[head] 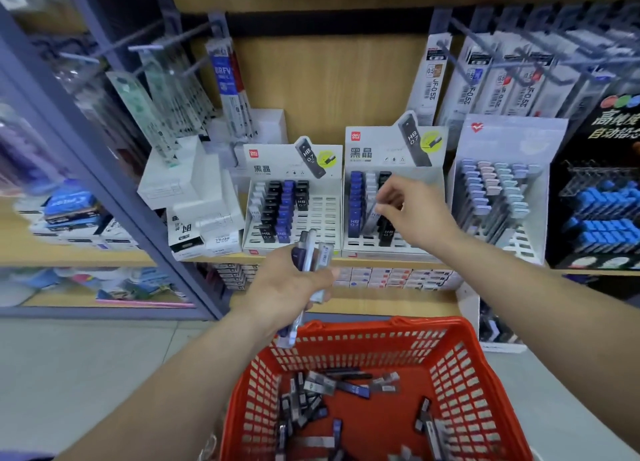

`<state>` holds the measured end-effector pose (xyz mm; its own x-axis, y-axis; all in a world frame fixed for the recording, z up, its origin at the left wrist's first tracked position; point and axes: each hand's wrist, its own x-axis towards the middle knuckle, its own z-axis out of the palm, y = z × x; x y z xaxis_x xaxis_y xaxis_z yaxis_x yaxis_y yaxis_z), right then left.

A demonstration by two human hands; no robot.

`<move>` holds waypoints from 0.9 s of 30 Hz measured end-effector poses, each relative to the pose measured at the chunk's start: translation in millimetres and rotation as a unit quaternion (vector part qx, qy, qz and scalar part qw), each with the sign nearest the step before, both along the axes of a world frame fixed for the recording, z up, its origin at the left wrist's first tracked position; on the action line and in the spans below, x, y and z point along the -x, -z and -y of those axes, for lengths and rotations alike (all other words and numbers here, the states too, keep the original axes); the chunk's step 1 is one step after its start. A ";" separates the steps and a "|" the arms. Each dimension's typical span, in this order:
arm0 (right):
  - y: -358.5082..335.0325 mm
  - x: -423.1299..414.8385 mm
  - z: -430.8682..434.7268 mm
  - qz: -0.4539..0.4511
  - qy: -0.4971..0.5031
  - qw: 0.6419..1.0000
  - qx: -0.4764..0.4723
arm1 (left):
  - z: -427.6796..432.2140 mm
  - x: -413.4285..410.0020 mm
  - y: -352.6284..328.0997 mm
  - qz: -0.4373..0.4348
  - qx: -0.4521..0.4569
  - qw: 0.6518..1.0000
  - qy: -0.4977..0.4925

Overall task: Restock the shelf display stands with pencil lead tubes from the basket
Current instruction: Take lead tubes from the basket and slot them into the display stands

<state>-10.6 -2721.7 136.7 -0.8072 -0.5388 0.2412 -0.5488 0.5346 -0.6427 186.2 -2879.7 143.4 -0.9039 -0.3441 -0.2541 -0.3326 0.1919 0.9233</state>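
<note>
Two white display stands sit side by side on the wooden shelf: the left stand (pixel 320 214) and the right stand (pixel 420 169), each partly filled with black, blue and grey lead tubes. My right hand (pixel 412 211) pinches a grey lead tube (pixel 374 214) over the middle rows of the right stand. My left hand (pixel 294 284) grips a bundle of lead tubes (pixel 313 256), blue and clear, in front of the left stand. Below, the red basket (pixel 460 367) holds several loose lead tubes (pixel 322 388).
A third white stand (pixel 540 197) with pastel tubes is to the right, then a black display (pixel 599 183) with blue items. White boxes (pixel 194 197) stack to the left. Refill packs hang on hooks (pixel 460 65) above. A blue upright (pixel 114 197) divides the shelves.
</note>
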 end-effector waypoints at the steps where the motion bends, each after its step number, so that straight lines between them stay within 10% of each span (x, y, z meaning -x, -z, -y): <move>1: 0.6 0.1 0.0 -0.007 -0.001 1.000 -0.005 | 0.4 0.3 0.3 0.000 -0.001 1.000 -0.001; 18: -12.6 -18.4 -1.9 -0.072 -0.021 0.993 -0.089 | -6.3 5.1 0.4 -0.004 -0.019 1.000 -0.005; 27: -38.0 -88.6 -33.2 0.244 -0.138 0.959 0.045 | -31.6 6.1 -6.8 -0.013 0.015 0.994 0.109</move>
<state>78.0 -2688.5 174.7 -0.6651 -0.7432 -0.0733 -0.2845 0.3429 -0.8953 180.2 -2848.1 150.2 -0.9640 -0.1469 -0.2218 -0.2559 0.2839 0.9241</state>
